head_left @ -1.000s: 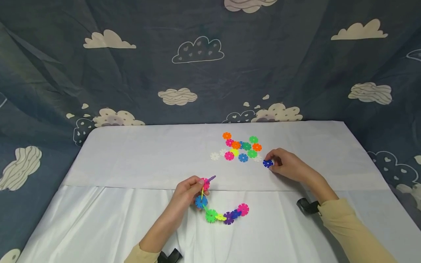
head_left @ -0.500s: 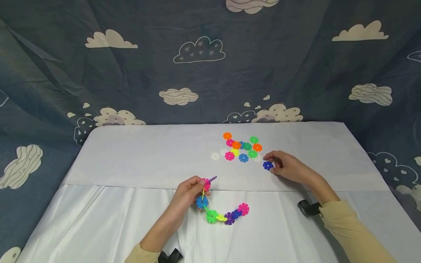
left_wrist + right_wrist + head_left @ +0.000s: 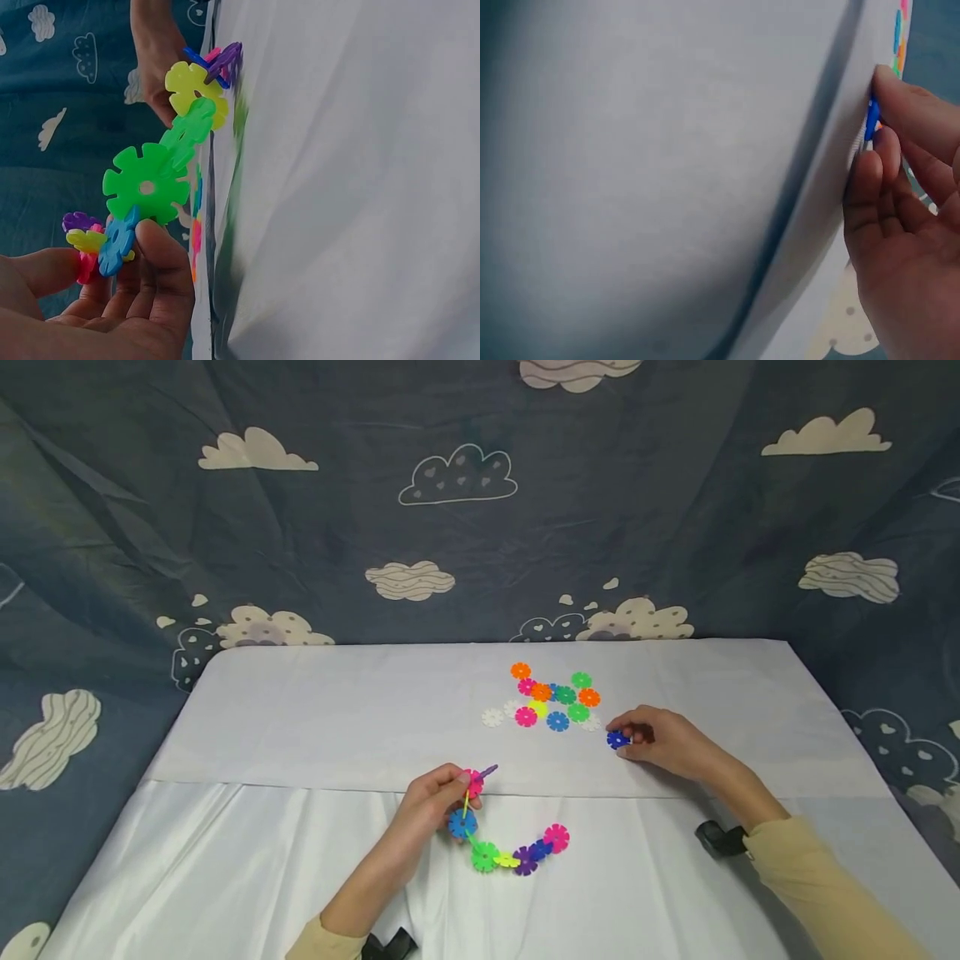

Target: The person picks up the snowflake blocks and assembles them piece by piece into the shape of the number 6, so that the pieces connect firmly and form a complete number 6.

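Observation:
My left hand [image 3: 435,793] pinches one end of a chain of notched plastic snowflake discs, near its pink disc [image 3: 473,782] and purple disc [image 3: 489,771]. From there the chain curves down through a blue disc [image 3: 462,823], a green disc [image 3: 484,857] and a yellow disc [image 3: 506,860] to a pink disc [image 3: 557,837]. In the left wrist view, the green disc [image 3: 146,186] sits just above the thumb. Farther back, my right hand [image 3: 667,742] has a dark blue snowflake disc [image 3: 618,740] between thumb and fingers. That blue disc [image 3: 872,118] appears edge-on in the right wrist view.
Several loose discs lie in a group left of the right hand, among them an orange disc [image 3: 521,671], a light blue disc [image 3: 557,722] and a white disc [image 3: 492,717]. A white cloth [image 3: 300,718] covers the table. Behind it hangs a dark cloud-patterned curtain [image 3: 480,543].
My right hand and the dark blue disc have shifted slightly toward me and to the right, away from the loose discs. The left hand keeps its hold on the chain, nearly still.

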Action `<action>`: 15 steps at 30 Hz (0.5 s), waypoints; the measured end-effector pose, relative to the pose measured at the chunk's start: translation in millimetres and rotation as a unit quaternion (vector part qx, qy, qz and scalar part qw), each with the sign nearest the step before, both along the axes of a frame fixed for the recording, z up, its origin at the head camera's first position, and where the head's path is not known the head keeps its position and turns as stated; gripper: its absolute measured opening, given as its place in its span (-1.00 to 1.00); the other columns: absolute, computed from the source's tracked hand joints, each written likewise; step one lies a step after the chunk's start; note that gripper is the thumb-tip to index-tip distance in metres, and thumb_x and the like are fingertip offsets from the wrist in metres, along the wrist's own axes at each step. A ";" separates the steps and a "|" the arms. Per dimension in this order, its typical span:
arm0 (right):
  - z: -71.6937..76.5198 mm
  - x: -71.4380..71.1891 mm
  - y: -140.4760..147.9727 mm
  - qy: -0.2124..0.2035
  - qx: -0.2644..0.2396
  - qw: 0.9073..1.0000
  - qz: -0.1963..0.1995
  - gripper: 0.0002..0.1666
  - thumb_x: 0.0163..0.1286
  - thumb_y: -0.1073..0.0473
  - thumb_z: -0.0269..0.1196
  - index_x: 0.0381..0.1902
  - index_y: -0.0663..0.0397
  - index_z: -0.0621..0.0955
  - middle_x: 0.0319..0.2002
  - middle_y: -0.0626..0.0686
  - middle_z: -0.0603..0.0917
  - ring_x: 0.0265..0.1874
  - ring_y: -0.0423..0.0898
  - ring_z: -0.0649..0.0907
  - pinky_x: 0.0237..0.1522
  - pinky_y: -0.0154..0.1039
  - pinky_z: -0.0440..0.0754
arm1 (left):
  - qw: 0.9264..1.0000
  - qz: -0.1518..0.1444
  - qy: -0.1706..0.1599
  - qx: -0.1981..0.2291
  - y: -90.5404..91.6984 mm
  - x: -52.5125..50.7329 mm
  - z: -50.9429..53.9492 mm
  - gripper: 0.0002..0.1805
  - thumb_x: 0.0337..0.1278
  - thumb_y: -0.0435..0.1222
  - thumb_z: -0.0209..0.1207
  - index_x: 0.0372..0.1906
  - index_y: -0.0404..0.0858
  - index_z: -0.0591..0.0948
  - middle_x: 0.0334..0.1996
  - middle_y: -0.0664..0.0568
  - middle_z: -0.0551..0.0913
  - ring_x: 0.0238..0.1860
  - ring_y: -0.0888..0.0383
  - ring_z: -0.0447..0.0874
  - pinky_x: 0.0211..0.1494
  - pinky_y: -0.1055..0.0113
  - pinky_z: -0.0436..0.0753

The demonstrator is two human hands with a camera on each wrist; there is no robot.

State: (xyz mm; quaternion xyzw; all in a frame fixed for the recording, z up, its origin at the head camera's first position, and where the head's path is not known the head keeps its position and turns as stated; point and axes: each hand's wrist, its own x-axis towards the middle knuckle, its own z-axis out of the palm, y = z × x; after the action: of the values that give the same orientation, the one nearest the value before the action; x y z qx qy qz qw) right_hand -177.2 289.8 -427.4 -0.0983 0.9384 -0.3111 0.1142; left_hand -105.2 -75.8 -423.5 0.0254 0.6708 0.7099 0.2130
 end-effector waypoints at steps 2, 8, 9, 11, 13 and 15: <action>0.4 1.5 0.9 0.006 0.007 1.000 0.004 -0.55 0.20 0.26 0.45 0.07 0.10 0.64 -0.22 0.04 0.54 -0.21 -0.01 0.47 -0.20 -0.27 0.53 | 1.000 -0.002 0.001 0.002 0.3 0.1 0.1 -0.71 0.47 -0.18 0.01 -0.22 -0.37 0.51 -0.35 -0.09 0.63 -0.40 0.11 0.51 -0.42 0.36 0.55; 0.9 1.7 -0.2 0.010 0.009 1.000 0.025 -0.60 0.17 0.31 0.46 -0.04 0.12 0.60 -0.18 0.06 0.53 -0.18 0.00 0.47 -0.10 -0.20 0.56 | 1.000 -0.002 0.002 0.008 0.5 -0.2 0.2 -0.72 0.47 -0.19 0.01 -0.23 -0.37 0.51 -0.36 -0.09 0.63 -0.45 0.13 0.49 -0.45 0.35 0.55; 1.0 1.6 -0.6 0.010 0.008 1.000 0.025 -0.61 0.16 0.31 0.46 -0.06 0.11 0.59 -0.20 0.06 0.52 -0.18 0.01 0.47 -0.12 -0.21 0.56 | 1.000 -0.002 0.002 0.008 0.5 -0.4 0.3 -0.72 0.47 -0.19 0.01 -0.23 -0.36 0.51 -0.36 -0.08 0.63 -0.45 0.13 0.49 -0.45 0.35 0.55; 1.0 1.9 -1.3 0.008 0.010 1.000 0.020 -0.62 0.16 0.31 0.47 -0.09 0.09 0.58 -0.24 0.05 0.51 -0.20 0.00 0.47 -0.16 -0.24 0.55 | 1.000 -0.001 0.002 0.008 0.5 -0.6 0.5 -0.71 0.47 -0.18 0.02 -0.23 -0.37 0.52 -0.36 -0.08 0.63 -0.44 0.12 0.49 -0.45 0.35 0.55; 0.6 3.1 -1.3 0.009 0.008 1.000 0.008 -0.63 0.16 0.30 0.47 -0.10 0.08 0.57 -0.28 0.04 0.51 -0.21 0.00 0.46 -0.19 -0.24 0.54 | 1.000 0.000 0.001 0.005 0.5 -0.3 0.7 -0.71 0.47 -0.18 0.03 -0.22 -0.37 0.52 -0.36 -0.08 0.63 -0.43 0.12 0.50 -0.43 0.36 0.54; 0.2 6.3 -1.5 0.021 0.010 1.000 0.001 -0.65 0.17 0.29 0.46 -0.11 0.07 0.59 -0.28 0.02 0.55 -0.22 -0.01 0.49 -0.17 -0.20 0.57 | 1.000 0.001 0.001 0.000 0.5 0.6 0.9 -0.71 0.46 -0.18 0.04 -0.22 -0.37 0.52 -0.35 -0.09 0.63 -0.41 0.12 0.50 -0.41 0.37 0.53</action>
State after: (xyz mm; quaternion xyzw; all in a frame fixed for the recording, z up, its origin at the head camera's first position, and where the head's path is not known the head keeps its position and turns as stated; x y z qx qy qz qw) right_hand -170.9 288.3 -427.2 -0.1045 0.9435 -0.2995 0.0955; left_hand -104.6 -75.3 -422.6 0.0254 0.6711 0.7101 0.2113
